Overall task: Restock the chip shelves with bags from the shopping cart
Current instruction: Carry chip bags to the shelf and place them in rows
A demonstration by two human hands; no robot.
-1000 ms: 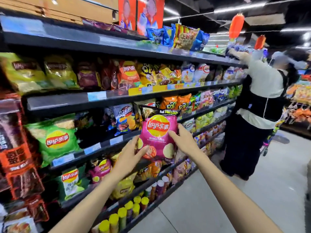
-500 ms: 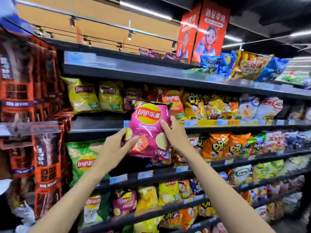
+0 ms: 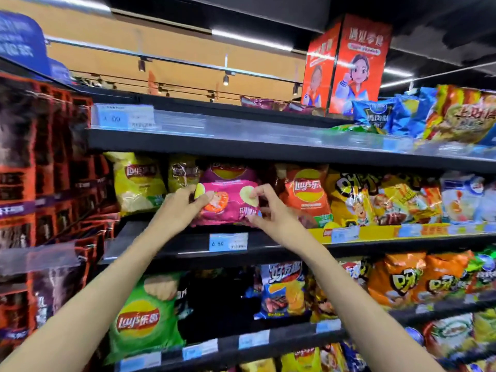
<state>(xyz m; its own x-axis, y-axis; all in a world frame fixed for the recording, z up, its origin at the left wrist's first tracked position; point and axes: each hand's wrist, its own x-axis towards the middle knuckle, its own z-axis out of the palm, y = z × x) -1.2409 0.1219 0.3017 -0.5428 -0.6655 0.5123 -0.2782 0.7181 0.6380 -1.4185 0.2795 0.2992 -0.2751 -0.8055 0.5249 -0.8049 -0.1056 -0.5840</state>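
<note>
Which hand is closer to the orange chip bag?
The right hand: it grips the pink bag's right edge, beside the orange bag. The left hand holds the pink bag's far side.

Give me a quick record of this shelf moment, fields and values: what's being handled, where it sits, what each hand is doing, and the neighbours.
item: pink chip bag
location: second shelf, above a price tag
left hand: grips the bag's left edge
right hand: pinches the bag's lower right corner
left neighbour: yellow chip bag
right neighbour: orange chip bag
</note>
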